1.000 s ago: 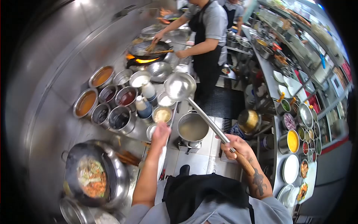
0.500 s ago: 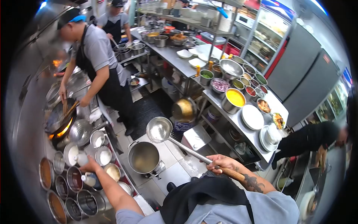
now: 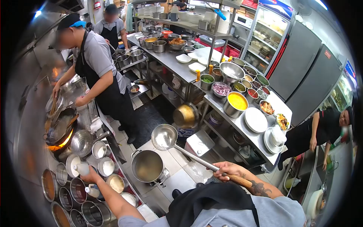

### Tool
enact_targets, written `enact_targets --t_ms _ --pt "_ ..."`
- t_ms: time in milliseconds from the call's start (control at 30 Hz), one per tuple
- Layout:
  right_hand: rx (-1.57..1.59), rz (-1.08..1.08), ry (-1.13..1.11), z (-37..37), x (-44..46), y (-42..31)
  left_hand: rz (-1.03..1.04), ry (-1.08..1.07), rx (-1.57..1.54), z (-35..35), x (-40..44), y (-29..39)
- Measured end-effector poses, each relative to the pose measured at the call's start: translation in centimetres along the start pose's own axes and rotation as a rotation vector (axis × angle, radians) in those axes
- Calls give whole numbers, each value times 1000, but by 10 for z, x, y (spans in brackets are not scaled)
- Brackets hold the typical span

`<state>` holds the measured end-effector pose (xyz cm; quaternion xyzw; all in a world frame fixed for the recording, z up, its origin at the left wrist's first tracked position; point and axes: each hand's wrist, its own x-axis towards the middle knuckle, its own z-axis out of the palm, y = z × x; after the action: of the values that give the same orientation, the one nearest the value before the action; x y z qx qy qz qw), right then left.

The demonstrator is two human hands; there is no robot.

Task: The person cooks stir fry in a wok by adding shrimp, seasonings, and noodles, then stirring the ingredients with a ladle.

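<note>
My right hand (image 3: 227, 171) is closed round the wooden handle of a long steel ladle (image 3: 164, 137), whose bowl hangs above and beside a pot of cloudy liquid (image 3: 147, 165). At the lower left, my left hand (image 3: 90, 175) is wrapped round a squeeze bottle with a whitish top (image 3: 82, 168), among steel containers. A second squeeze bottle (image 3: 92, 191) stands just below that hand. Near them are a container of dark red sauce (image 3: 78, 190), one of white powder (image 3: 108, 167) and one of orange liquid (image 3: 49, 184).
A co-worker (image 3: 99, 68) stands at a flaming wok (image 3: 62, 126) on the upper left, with another person (image 3: 109, 26) behind. A steel counter (image 3: 211, 99) holds plates and ingredient containers on the right. Another person (image 3: 321, 128) is at the far right. A perforated ladle (image 3: 82, 143) lies near the wok.
My left hand has reached left from near the pale-filled bowl and closed on the squeeze bottle. The view has swung right. The ladle has stayed in my right hand.
</note>
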<state>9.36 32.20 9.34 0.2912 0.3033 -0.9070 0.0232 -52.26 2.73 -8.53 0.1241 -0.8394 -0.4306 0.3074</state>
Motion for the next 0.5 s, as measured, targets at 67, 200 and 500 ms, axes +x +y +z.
enact_targets --t_ms 67,200,500 --pt "-20 -8 6 4 -1 -5 59 35 -18 2 9 -4" --pt "-27 4 -49 10 2 -14 175 88 -133 -41 24 71" --pt "-336 79 -206 6 35 -39 153 300 -840 -270 9 216"
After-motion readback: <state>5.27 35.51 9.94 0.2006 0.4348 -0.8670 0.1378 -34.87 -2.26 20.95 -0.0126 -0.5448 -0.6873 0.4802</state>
